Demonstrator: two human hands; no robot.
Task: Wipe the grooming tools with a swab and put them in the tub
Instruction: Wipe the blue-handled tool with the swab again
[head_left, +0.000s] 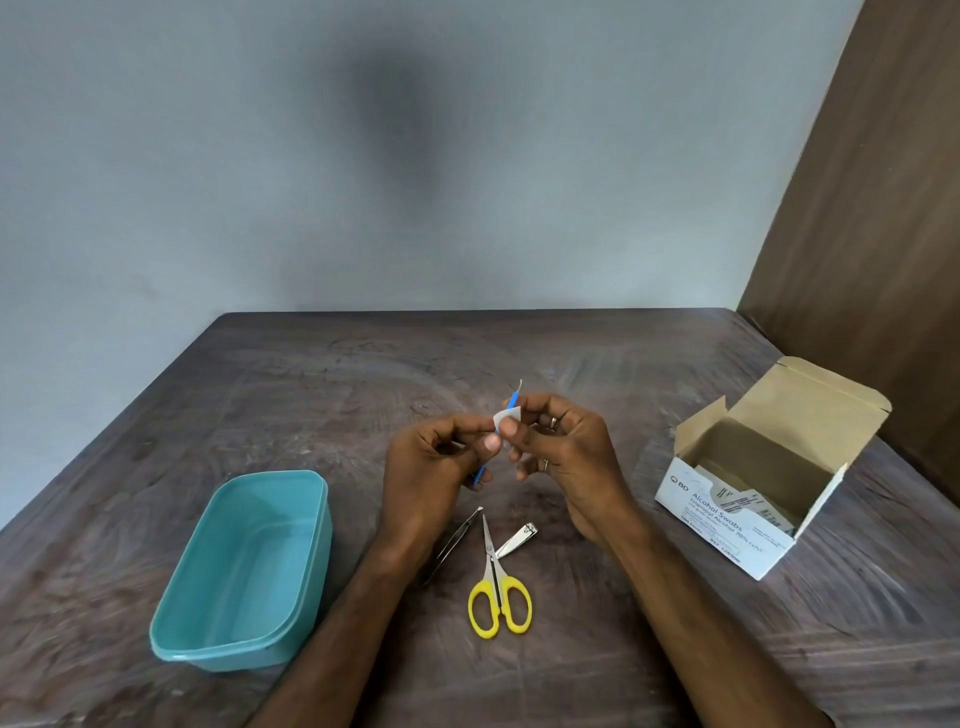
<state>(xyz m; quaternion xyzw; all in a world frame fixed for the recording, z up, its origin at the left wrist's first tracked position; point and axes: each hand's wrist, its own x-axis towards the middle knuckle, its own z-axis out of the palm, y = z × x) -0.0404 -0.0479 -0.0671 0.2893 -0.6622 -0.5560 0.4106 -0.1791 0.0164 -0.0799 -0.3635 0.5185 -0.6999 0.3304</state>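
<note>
Hands meet above the middle of the worktop (322, 374) in our single head view. Our left hand (431, 467) pinches the lower shaft of a slim blue-handled tool (513, 402), so the metal tip stands up and away from us. Our right hand (561, 457) folds a small white swab (506, 417) around the shaft between thumb and forefinger. We judge this split sensible: one hand steadies, the other rubs along the length.

Below the hands lie the tools not yet in the tub: tweezers (457, 540), yellow-handled scissors (498, 592) and a nail clipper (517, 538), close together and within easy reach. The teal tub (171, 623) sits open to our left, near enough for a short drop, and we see nothing in it. The open swab box (727, 530) stands to our right, on the side of the hand that works the swab.

Much of the blue tool is hidden inside the two grips; only its upper end and a short stretch below the left thumb show. We cannot make out the shape of its fine tip. The left forearm covers the tweezers' lower end. Whether the swab is wet, we cannot tell.
</note>
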